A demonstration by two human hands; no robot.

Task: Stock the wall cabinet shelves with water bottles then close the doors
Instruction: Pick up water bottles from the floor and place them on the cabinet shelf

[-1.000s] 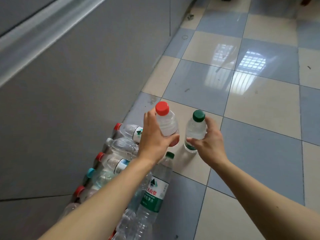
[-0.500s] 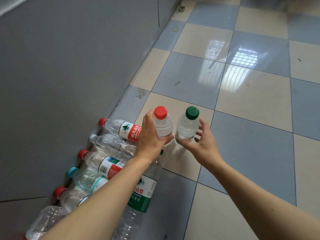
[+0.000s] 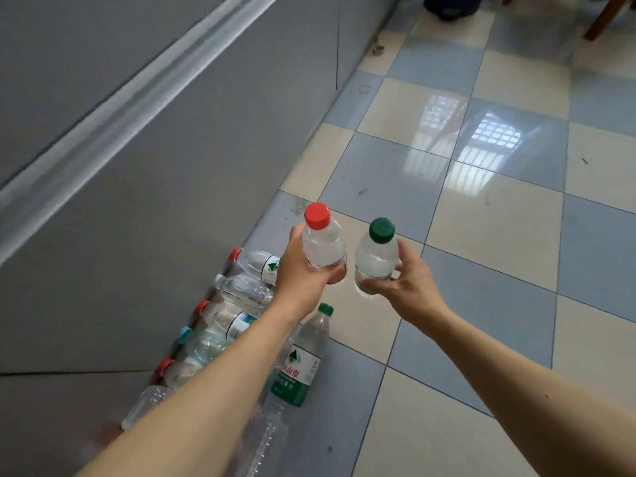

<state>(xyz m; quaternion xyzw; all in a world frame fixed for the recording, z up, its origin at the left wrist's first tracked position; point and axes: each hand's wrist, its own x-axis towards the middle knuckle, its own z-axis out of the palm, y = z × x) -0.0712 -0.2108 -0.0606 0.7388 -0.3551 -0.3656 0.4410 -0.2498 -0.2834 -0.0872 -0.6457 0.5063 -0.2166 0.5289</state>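
My left hand (image 3: 303, 270) grips a clear water bottle with a red cap (image 3: 322, 241), held upright above the floor. Right beside it, my right hand (image 3: 404, 287) holds a second clear bottle with a green cap (image 3: 375, 256), also upright. The two bottles are close together without touching. Below my left forearm several more water bottles (image 3: 241, 290) lie on their sides in a row along the foot of the grey cabinet front (image 3: 155, 201). One larger green-labelled bottle (image 3: 303, 359) lies just right of that row.
The grey cabinet front fills the left side, with a pale horizontal strip (image 3: 113, 111) across its upper part. Chequered blue and beige floor tiles (image 3: 481, 235) stretch to the right. A dark object (image 3: 451, 5) and a wooden furniture leg (image 3: 605, 18) stand at the far top.
Both hands have lifted their bottles a little higher off the floor. The view has tilted up, bringing the pale strip on the cabinet back into sight.
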